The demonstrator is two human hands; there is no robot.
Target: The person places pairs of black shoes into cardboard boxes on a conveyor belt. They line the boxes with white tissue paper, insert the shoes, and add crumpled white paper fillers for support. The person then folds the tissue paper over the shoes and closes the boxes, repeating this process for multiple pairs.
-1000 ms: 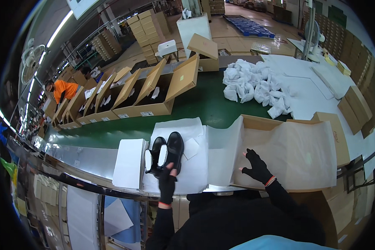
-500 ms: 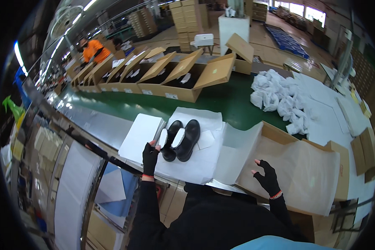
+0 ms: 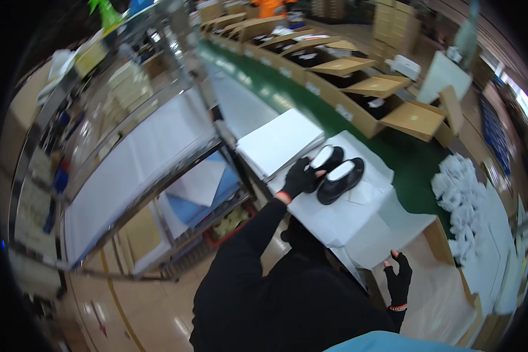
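Observation:
A pair of black shoes with white paper stuffing lies on white wrapping paper [image 3: 311,217]. The left shoe [image 3: 334,157] is partly covered by my left hand [image 3: 301,178], in a black fingerless glove. Its fingers are apart at the shoe's near left side; whether they press on it is hard to see. The right shoe [image 3: 341,182] lies alongside, with a small white sheet [image 3: 364,192] next to it. Over an open cardboard box [image 3: 446,249] lined with thin translucent paper [image 3: 425,287], my gloved right hand [image 3: 399,280] hovers with thumb and fingers spread, holding nothing.
A stack of white sheets [image 3: 281,141] lies left of the shoes. Open shoe boxes [image 3: 358,114] line the green conveyor [image 3: 264,82] behind. Crumpled white paper [image 3: 460,188] is piled at right. A metal rack [image 3: 158,193] with sheets stands at left. A person in orange [image 3: 271,7] is far off.
My view has swung left, so the scene sits turned and shifted right. My left hand has come closer to the left shoe. My right hand remains spread over the lined box.

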